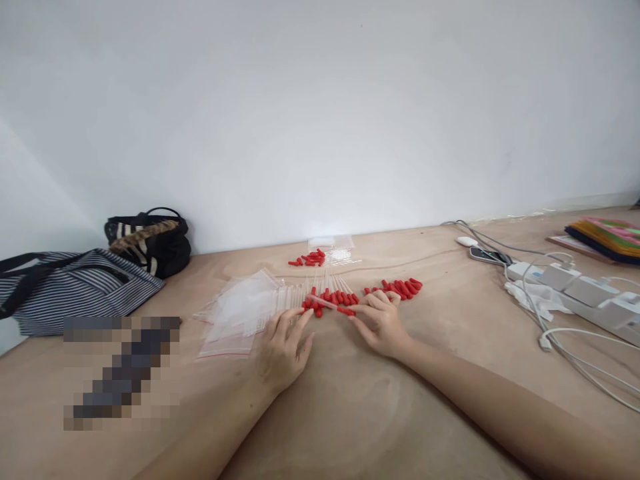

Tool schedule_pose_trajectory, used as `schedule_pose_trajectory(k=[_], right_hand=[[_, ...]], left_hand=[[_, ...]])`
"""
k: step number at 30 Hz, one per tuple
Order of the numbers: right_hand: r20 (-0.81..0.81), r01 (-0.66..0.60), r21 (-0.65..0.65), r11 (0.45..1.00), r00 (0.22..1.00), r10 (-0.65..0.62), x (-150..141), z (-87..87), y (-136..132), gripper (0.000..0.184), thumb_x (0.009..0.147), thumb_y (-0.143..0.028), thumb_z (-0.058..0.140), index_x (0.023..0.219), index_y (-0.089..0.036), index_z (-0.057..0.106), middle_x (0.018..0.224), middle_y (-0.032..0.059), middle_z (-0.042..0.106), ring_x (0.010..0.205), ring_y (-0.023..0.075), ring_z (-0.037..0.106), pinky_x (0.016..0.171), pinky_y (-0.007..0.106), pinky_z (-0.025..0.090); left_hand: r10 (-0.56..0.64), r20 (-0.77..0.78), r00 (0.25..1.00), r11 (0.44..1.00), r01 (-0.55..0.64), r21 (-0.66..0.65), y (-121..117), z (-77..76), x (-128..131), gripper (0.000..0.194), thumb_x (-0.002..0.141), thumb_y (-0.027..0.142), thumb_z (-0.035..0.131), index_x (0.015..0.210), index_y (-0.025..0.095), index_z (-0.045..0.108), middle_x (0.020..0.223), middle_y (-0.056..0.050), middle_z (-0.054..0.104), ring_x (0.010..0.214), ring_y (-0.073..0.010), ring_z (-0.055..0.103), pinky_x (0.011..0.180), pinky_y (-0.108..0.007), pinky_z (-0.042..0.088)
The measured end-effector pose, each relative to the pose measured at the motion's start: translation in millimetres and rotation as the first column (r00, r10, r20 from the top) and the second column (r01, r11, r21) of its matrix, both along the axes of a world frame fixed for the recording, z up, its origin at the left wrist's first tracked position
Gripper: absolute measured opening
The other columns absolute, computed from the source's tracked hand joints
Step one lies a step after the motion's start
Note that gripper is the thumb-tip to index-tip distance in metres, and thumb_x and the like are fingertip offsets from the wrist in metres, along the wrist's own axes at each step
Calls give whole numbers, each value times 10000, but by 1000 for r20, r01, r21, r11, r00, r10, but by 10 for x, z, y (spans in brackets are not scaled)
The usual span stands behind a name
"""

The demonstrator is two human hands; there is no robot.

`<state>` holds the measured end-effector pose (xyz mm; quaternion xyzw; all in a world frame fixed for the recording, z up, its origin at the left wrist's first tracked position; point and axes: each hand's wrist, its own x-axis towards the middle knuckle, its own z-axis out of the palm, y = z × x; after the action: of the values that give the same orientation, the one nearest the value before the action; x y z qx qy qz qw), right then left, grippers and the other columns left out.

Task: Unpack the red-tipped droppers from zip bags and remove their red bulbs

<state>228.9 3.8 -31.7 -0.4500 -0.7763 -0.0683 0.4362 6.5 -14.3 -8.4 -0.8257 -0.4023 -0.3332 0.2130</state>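
Note:
My right hand (383, 323) pinches the red rubber bulb of a dropper (325, 303) between thumb and forefinger. Its clear tube slants up to the left, over other red bulbs. My left hand (287, 347) rests on the table with fingers apart, its fingertips beside the heap of red bulbs. Thin clear tubes (291, 295) lie side by side just beyond it, partly hidden by the fingers. In the middle, several assembled droppers (345, 298) fan out, bulbs toward me. Another row of red bulbs (407, 288) lies past my right hand.
Clear zip bags (235, 307) are spread at left. Farther back lie loose red bulbs (310, 258) and a clear packet (337, 248). A striped bag (85, 287) and black bag (170, 250) stand left. A power strip (575, 283) with cables and a colourful stack (605, 239) occupy the right.

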Motion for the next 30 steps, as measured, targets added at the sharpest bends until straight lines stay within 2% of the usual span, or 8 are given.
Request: schedule_pose_trajectory(k=[3, 6, 8, 12, 15, 20, 24, 30], right_hand=[[44, -127, -40, 991, 991, 128, 78, -33, -153, 178, 812, -319, 497, 875, -257, 651, 753, 4, 596, 759, 139, 468, 765, 344, 225], [74, -161, -74, 984, 983, 167, 81, -35, -198, 181, 818, -306, 485, 890, -269, 647, 754, 4, 599, 775, 143, 471, 770, 349, 232], [84, -166, -93, 982, 981, 174, 53, -20, -191, 175, 814, -293, 489, 886, -265, 645, 768, 3, 603, 783, 141, 478, 772, 348, 237], [101, -157, -72, 985, 981, 164, -31, -7, -154, 189, 792, -333, 530, 932, -261, 635, 812, 3, 621, 797, 138, 492, 792, 352, 236], [115, -169, -25, 985, 979, 170, -96, -36, -124, 183, 792, -352, 547, 929, -271, 637, 772, -12, 635, 773, 127, 492, 820, 365, 216], [191, -147, 14, 989, 971, 141, -143, -58, -113, 133, 805, -295, 532, 769, -246, 650, 631, -17, 607, 733, 134, 463, 844, 393, 189], [212, -154, 12, 988, 966, 148, -112, -27, -142, 172, 810, -279, 509, 708, -219, 633, 576, -7, 572, 737, 144, 452, 864, 409, 175], [200, -209, 23, 978, 959, 200, -94, -34, -165, 134, 785, -243, 513, 703, -214, 615, 580, -30, 568, 760, 135, 467, 894, 413, 158]], left_hand=[[-55, -55, 997, 998, 54, -6, 42, 10, 17, 301, 808, 268, 498, 1094, 189, 546, 1012, -91, 593, 992, -227, 503, 857, -364, 401], [-178, -121, 977, 982, 168, -88, 95, -45, 29, 191, 849, 264, 453, 944, 205, 607, 868, -48, 641, 855, -176, 552, 780, -327, 406], [-213, -142, 967, 974, 199, -112, 116, -88, 33, 198, 869, 244, 425, 876, 198, 617, 763, -23, 646, 740, -145, 557, 726, -306, 392], [-199, -179, 963, 978, 184, -99, 119, -113, 47, 208, 879, 207, 403, 929, 197, 605, 707, -3, 645, 664, -134, 539, 688, -306, 343], [-189, -223, 956, 981, 171, -94, 99, -85, 77, 240, 883, 171, 373, 974, 216, 590, 685, 5, 638, 642, -137, 524, 692, -318, 312], [-128, -257, 958, 985, 94, -143, 53, -26, 111, 222, 863, 176, 394, 758, 206, 587, 646, 5, 624, 666, -153, 509, 706, -340, 275], [-132, -247, 960, 983, 95, -154, 34, -15, 106, 191, 843, 168, 421, 734, 208, 573, 629, 13, 624, 666, -159, 503, 702, -350, 263], [-149, -225, 963, 979, 111, -172, 28, -28, 115, 187, 841, 165, 425, 733, 206, 571, 627, 23, 631, 645, -151, 502, 689, -345, 258]])
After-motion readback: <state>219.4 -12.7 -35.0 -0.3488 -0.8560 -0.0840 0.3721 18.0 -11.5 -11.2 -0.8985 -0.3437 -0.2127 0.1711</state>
